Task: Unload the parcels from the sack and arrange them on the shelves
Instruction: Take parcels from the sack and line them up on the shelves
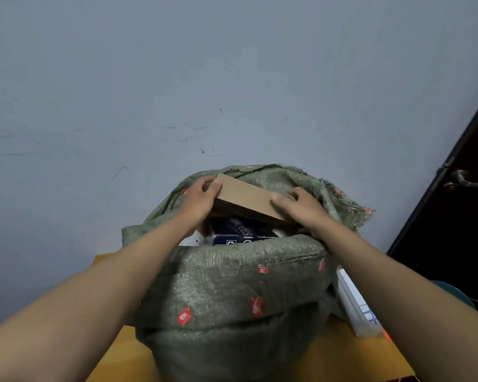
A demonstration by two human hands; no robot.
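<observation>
Our forearms are reaching forward from the bottom of the view, over the front of the green woven sack point(232, 296), which is sitting slumped on a yellow tabletop point(329, 362) against a grey wall point(177, 64). At the sack's open mouth we are holding a brown cardboard box point(246, 198) by its two ends, tilted and partly raised above the opening. Our left hand point(202, 198) is curling fingers and thumb round the far-left end; our right hand point(301, 206) is gripping the near-right end the same way. Below it a dark blue parcel point(240, 234) is lying inside the sack. We are judging the risks as these: the box's lower edge could be catching on the frayed rim or the blue parcel, dragging the soft sack over; the white box point(353, 307) standing just beside the sack could then be getting knocked. No shelves are showing.
</observation>
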